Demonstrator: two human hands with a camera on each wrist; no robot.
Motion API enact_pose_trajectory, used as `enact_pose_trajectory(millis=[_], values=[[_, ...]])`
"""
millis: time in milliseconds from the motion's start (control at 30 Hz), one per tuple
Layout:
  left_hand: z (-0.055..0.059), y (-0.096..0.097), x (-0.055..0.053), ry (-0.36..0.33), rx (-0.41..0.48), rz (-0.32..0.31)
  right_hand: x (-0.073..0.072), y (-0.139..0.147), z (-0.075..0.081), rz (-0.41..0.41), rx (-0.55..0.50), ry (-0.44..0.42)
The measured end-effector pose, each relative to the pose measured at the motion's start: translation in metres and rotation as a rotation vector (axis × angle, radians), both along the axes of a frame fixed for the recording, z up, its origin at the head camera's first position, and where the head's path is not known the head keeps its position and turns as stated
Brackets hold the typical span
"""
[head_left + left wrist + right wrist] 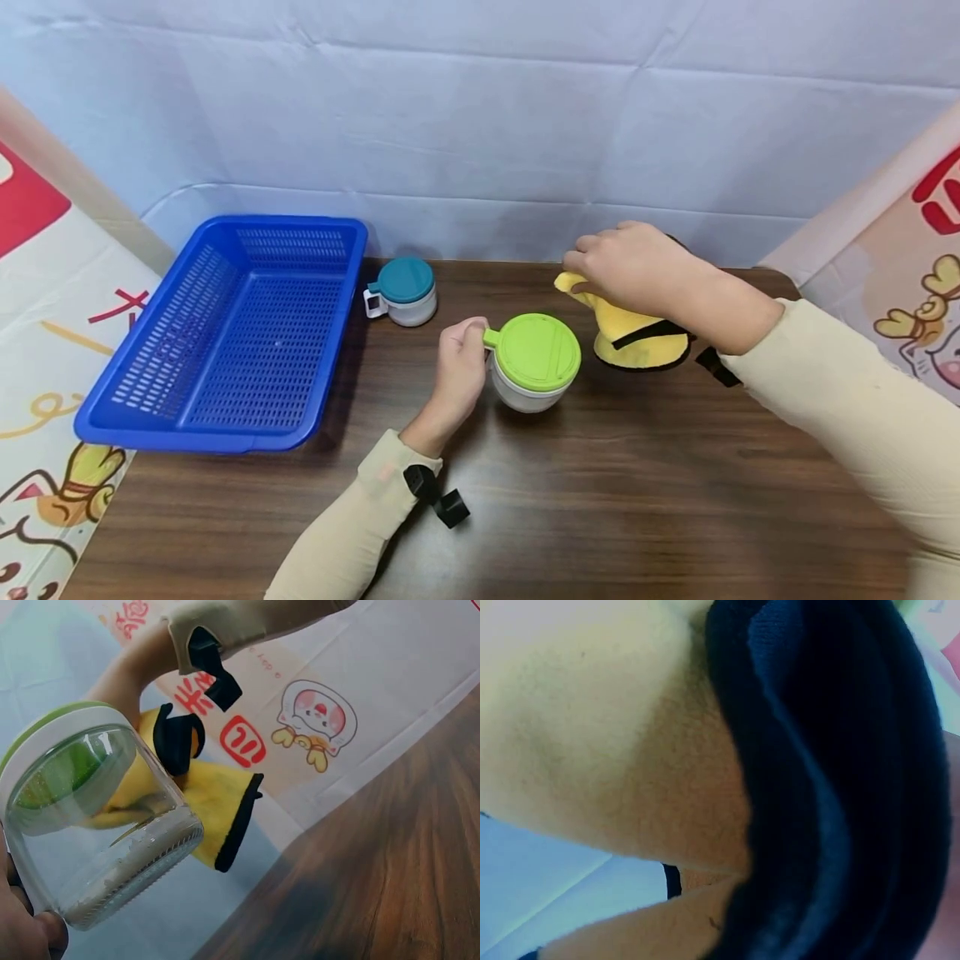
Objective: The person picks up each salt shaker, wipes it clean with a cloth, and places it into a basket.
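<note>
My left hand [459, 367] grips the handle of a glass seasoning jar [538, 354] with a lime-green lid and white collar. In the left wrist view, the jar's clear wall [112, 825] appears tilted, with something whitish low inside. To its right, my right hand [630, 262] holds a yellow cloth [637, 350] with black edging, bunched at the top and hanging down. That cloth [615, 735] fills most of the right wrist view and hides the fingers. Left of the green-lidded jar, a similar smaller-looking jar [407, 287] with a teal lid stands upright.
A blue perforated plastic basket [198, 440] stands on the left of the brown wooden table [600, 517]. A pale cloth backdrop [465, 125] rises behind the table. Printed sheets with cartoon figures hang at both sides.
</note>
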State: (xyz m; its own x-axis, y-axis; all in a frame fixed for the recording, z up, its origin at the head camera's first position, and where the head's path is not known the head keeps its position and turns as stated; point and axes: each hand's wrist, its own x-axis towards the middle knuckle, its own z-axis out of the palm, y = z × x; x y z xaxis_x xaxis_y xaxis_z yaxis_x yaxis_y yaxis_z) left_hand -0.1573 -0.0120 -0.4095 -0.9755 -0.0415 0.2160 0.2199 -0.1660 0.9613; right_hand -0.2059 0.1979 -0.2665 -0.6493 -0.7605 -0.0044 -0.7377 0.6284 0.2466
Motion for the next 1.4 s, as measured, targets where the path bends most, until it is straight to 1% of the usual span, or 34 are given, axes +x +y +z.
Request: enact_pose_trajectory(millis=[100, 333, 500, 633, 867, 1067, 1233, 1400], values=[[0.000, 0.000, 0.000, 0.002, 0.002, -0.002, 0.001, 0.003, 0.003, 0.004, -0.017, 0.009], [0.000, -0.001, 0.000, -0.002, -0.005, -0.004, 0.004, 0.008, 0.006, -0.010, -0.008, 0.020], [0.000, -0.002, 0.000, -0.002, -0.002, -0.011, 0.008, 0.010, 0.010, 0.003, -0.024, 0.046], [0.001, -0.003, 0.001, -0.001, 0.000, -0.012, 0.013, 0.012, 0.016, 0.014, -0.016, 0.054], [-0.001, -0.004, 0.000, -0.030, 0.008, -0.003, 0.026, 0.015, 0.023, 0.038, -0.033, 0.025], [0.000, -0.004, 0.000, -0.023, 0.025, -0.006, 0.041, 0.016, 0.028, 0.091, -0.048, 0.050], [0.000, -0.004, -0.002, -0.020, 0.020, 0.006, 0.055, 0.017, 0.029, 0.119, -0.082, 0.046], [0.001, -0.004, -0.003, -0.013, 0.009, 0.009, 0.067, 0.015, 0.032, 0.139, -0.057, 0.032]])
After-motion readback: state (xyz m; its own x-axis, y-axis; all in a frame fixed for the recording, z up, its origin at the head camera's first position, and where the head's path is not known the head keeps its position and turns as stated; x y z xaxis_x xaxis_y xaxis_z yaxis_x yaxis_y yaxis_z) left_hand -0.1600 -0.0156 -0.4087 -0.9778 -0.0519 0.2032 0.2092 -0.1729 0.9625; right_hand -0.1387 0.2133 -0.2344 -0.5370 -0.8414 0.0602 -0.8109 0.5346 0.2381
